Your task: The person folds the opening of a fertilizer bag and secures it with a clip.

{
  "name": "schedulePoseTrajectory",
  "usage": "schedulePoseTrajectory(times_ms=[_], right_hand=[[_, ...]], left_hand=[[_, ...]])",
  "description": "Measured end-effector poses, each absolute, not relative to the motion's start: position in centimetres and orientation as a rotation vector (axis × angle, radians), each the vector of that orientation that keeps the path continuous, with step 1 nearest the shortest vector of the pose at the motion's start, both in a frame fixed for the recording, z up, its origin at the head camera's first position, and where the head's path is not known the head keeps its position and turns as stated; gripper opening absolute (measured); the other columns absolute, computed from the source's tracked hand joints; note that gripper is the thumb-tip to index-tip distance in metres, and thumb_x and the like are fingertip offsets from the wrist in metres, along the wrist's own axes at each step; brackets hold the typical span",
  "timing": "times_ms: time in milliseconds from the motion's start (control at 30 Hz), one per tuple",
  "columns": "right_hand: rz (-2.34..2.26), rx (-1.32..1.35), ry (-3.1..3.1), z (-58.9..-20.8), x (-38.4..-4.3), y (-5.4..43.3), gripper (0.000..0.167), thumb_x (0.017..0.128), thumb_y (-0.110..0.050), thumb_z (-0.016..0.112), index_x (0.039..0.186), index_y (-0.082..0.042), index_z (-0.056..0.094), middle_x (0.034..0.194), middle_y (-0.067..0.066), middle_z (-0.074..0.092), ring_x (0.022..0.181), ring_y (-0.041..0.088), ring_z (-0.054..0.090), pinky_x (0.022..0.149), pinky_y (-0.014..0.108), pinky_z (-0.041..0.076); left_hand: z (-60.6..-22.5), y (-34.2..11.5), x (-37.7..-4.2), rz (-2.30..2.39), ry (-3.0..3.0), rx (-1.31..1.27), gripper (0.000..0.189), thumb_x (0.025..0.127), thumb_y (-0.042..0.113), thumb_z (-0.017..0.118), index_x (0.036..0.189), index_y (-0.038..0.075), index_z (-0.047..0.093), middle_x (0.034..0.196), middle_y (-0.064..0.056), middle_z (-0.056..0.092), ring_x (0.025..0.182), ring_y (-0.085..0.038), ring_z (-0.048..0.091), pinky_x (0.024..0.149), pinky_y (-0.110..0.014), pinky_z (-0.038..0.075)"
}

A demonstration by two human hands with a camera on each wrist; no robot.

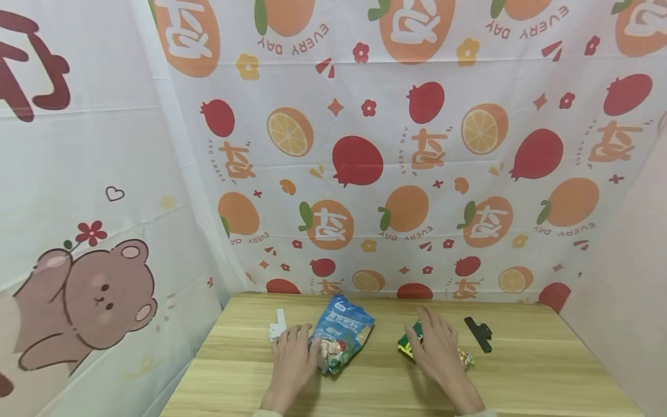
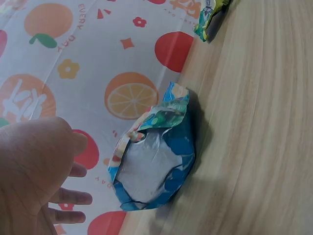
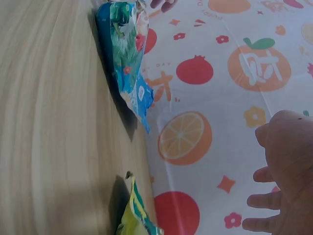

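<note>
A blue snack bag with a food picture lies on the table; the left wrist view shows the silvery underside of the bag. Just left of it my left hand hovers with fingers spread loosely, holding nothing. A smaller green and yellow packet lies to the right, partly hidden under my right hand. That hand's fingers are extended and apart, and the right wrist view shows the packet away from them. Beyond my left fingers lies a white clip; a black clip lies right of my right hand.
The wooden table ends at a white fruit-print cloth hanging behind it. To the left hangs another cloth with a bear print. A pale wall or cloth stands at the right.
</note>
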State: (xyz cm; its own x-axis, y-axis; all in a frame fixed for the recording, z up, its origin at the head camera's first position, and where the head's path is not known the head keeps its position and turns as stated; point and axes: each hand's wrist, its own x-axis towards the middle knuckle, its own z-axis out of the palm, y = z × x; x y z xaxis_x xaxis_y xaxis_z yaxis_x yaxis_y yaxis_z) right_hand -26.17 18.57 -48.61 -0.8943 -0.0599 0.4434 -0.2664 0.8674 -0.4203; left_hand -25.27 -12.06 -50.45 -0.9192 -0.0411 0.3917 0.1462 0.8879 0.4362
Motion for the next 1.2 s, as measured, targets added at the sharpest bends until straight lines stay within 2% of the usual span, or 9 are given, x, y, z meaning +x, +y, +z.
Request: schedulePoseTrajectory(times_ms=[367,667,900,1200], right_hand=[[0.698,0.286,-2.633,-48.6,-27.4,16.7,0.058,0.105,-0.038,0.054,0.150,-0.003,0.044,0.154,0.027,0.044,0.140,0.051,0.042,0.108,0.074,0.031],[0.708,0.352,-2.621,-48.7,-28.4,15.8,0.057,0.104,-0.035,0.056,0.149,-0.001,0.045,0.154,0.026,0.046,0.140,0.049,0.045,0.110,0.070,0.035],[0.766,0.383,-2.670,-49.0,-29.0,14.5,0.058,0.104,-0.034,0.054,0.148,0.003,0.045,0.153,0.028,0.046,0.142,0.048,0.043,0.116,0.065,0.034],[0.752,0.397,-2.756,-49.6,-29.5,12.9,0.058,0.105,-0.037,0.053,0.147,0.002,0.045,0.152,0.026,0.047,0.140,0.046,0.046,0.114,0.063,0.038]], left_hand=[[-50.4,-13.2,-25.9,-0.694,-2.686,-0.101,0.035,0.102,0.028,0.059,0.128,0.005,0.063,0.129,-0.022,0.066,0.122,-0.044,0.056,0.102,-0.064,0.041],[-50.2,-13.7,-26.8,-0.715,-2.668,-0.168,0.035,0.102,0.025,0.060,0.127,0.001,0.062,0.123,-0.024,0.067,0.105,-0.040,0.064,0.093,-0.056,0.051],[-50.1,-13.7,-27.6,-0.760,-2.670,-0.200,0.034,0.102,0.022,0.059,0.127,0.000,0.062,0.122,-0.027,0.067,0.110,-0.044,0.064,0.095,-0.058,0.051],[-50.0,-13.9,-28.3,-0.793,-2.750,-0.201,0.033,0.103,0.023,0.057,0.128,0.001,0.060,0.125,-0.028,0.065,0.115,-0.046,0.063,0.097,-0.059,0.051]])
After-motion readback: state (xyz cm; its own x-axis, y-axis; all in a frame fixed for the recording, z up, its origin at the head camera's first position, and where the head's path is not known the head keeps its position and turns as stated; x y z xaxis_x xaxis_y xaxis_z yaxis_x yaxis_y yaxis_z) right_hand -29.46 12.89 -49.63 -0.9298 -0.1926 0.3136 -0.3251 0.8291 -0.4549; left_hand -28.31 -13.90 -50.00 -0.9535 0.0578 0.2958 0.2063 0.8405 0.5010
